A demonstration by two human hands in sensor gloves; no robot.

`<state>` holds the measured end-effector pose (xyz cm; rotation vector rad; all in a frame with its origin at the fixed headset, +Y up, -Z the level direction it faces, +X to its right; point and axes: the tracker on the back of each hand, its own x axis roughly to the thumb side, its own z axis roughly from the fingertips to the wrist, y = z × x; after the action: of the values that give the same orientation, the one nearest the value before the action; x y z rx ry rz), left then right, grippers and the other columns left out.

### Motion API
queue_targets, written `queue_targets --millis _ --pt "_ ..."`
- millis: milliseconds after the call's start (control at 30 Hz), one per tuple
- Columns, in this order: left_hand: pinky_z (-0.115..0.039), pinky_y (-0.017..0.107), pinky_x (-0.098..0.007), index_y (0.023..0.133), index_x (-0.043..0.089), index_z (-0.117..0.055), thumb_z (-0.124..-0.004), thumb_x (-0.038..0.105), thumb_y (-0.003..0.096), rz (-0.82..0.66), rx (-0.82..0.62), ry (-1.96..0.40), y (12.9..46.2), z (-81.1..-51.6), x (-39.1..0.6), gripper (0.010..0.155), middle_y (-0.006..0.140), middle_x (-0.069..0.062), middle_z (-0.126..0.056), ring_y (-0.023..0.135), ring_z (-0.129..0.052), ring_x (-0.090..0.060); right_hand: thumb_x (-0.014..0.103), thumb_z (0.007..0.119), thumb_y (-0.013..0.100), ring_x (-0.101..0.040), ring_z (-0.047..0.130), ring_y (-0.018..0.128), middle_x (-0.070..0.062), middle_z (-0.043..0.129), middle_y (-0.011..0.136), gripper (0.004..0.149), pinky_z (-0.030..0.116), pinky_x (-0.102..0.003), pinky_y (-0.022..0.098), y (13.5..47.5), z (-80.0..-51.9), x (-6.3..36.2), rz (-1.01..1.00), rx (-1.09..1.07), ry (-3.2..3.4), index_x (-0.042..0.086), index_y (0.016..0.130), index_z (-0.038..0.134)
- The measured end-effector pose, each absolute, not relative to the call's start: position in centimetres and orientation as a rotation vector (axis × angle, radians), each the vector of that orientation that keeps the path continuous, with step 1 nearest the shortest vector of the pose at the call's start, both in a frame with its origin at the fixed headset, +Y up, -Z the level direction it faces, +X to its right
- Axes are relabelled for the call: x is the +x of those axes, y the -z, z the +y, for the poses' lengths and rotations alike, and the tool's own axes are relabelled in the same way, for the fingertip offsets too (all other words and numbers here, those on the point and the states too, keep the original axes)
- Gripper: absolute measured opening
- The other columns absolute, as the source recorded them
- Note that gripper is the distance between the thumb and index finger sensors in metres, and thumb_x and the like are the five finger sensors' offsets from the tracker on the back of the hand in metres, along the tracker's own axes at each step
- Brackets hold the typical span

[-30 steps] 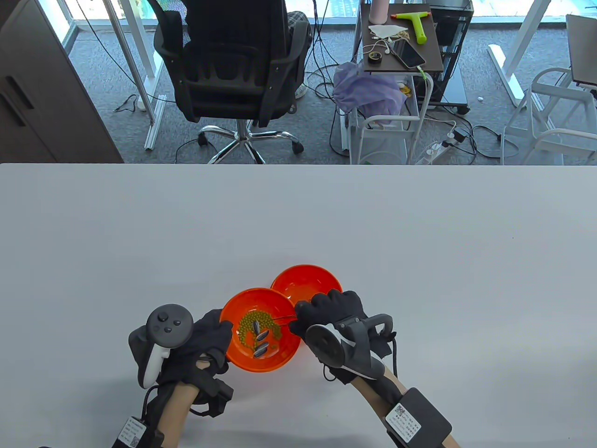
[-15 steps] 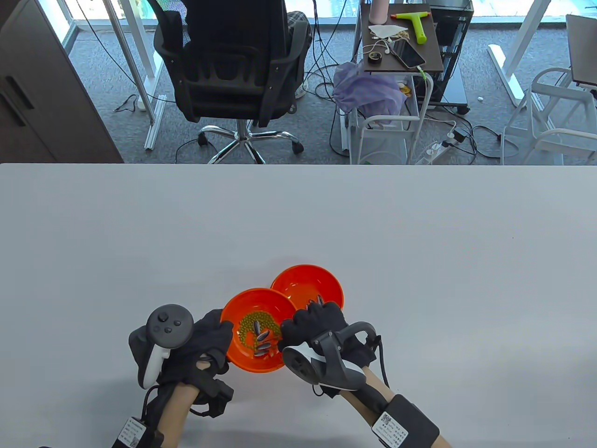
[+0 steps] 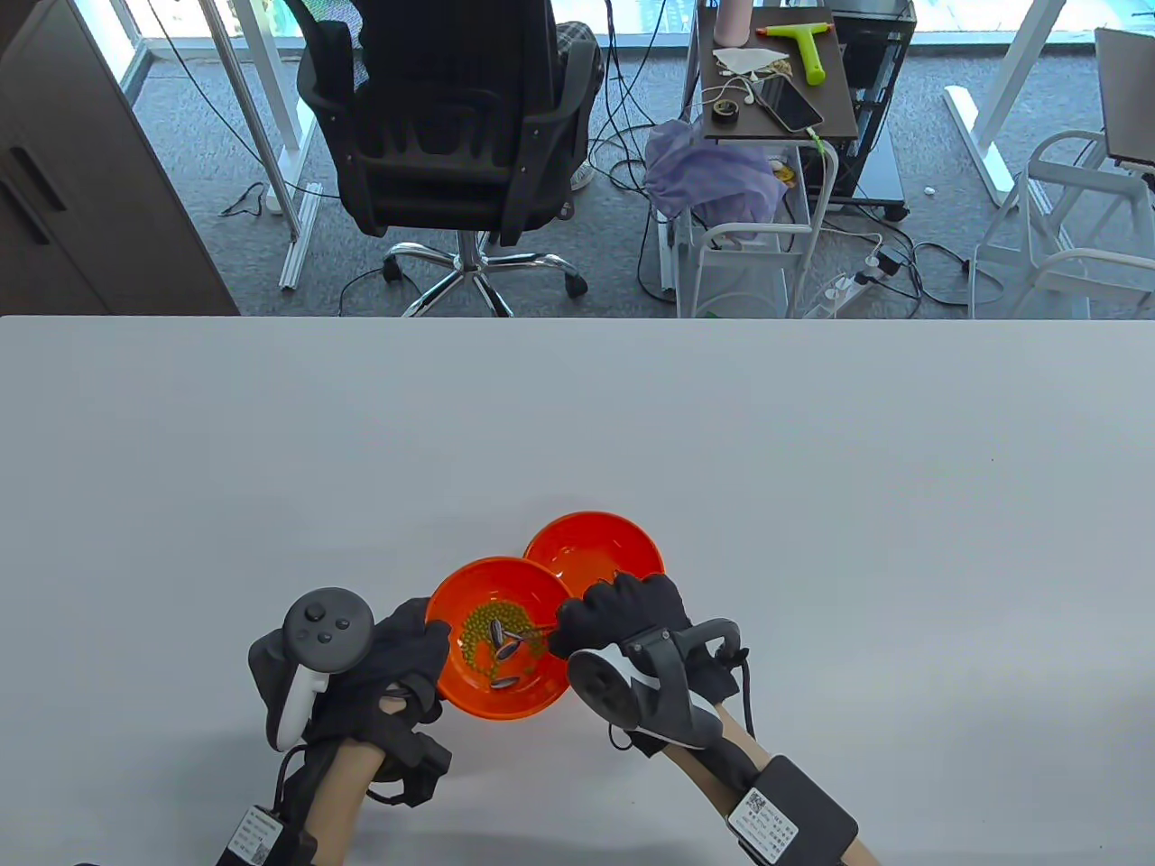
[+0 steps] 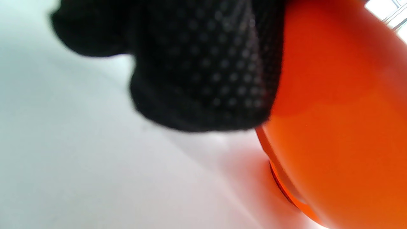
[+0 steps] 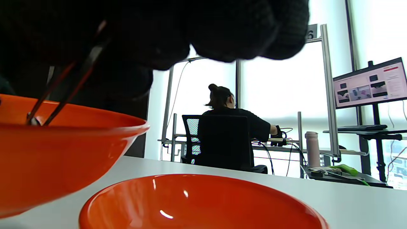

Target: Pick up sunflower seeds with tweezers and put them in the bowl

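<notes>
- Table view: the left hand is gripping the rim of the near bowl, glossy orange plastic on the counter. The right hand is pinching thin tweezers over dark oval sunflower seeds among round green beans; the far bowl is touching.
- Left wrist view: dotted fabric fingers are pressing the smooth wall.
- Right wrist view: tweezer tips are sitting narrow inside the bowl.

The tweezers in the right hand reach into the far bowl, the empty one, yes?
No. In the table view the tweezers in the right hand reach into the near bowl holding green beans and sunflower seeds, not the far bowl.
</notes>
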<state>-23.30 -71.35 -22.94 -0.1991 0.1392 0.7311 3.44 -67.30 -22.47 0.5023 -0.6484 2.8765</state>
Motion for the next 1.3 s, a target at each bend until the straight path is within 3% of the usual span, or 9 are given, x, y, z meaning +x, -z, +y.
queue_targets --millis 433,833,1300 --pt "-0.094 0.020 -0.037 0.088 0.010 -0.082 -0.076 0.039 0.0464 0.147 -0.196 -0.730 22.9 -71.3 -23.4 0.051 0.035 -0.005 -0.108 0.008 -0.109 -0.016 0.053 0.087 0.029 -0.011 0.095 0.028 0.014 0.097 0.035 0.040 0.086 -0.037 0.046 25.3 -68.0 7.9 -0.645 0.164 -2.911 0.031 0.055 0.107" --pt "-0.094 0.020 -0.037 0.088 0.010 -0.082 -0.076 0.039 0.0463 0.147 -0.198 -0.729 23.0 -71.3 -23.4 0.051 0.035 -0.005 -0.108 0.008 -0.109 -0.016 0.052 0.088 0.029 -0.012 0.096 0.032 0.013 0.098 0.038 0.040 0.084 -0.039 0.050 26.2 -70.3 7.3 -0.484 0.214 -3.092 0.031 0.057 0.107" --pt "-0.094 0.020 -0.037 0.088 0.010 -0.082 -0.076 0.039 0.0463 0.148 -0.196 -0.730 23.0 -71.3 -23.5 0.051 0.035 -0.005 -0.108 0.008 -0.109 -0.016 0.057 0.084 0.030 -0.012 0.096 0.036 0.014 0.098 0.044 0.046 0.083 -0.039 0.051 26.1 -70.1 7.1 -0.466 0.199 -3.118 0.033 0.064 0.104"
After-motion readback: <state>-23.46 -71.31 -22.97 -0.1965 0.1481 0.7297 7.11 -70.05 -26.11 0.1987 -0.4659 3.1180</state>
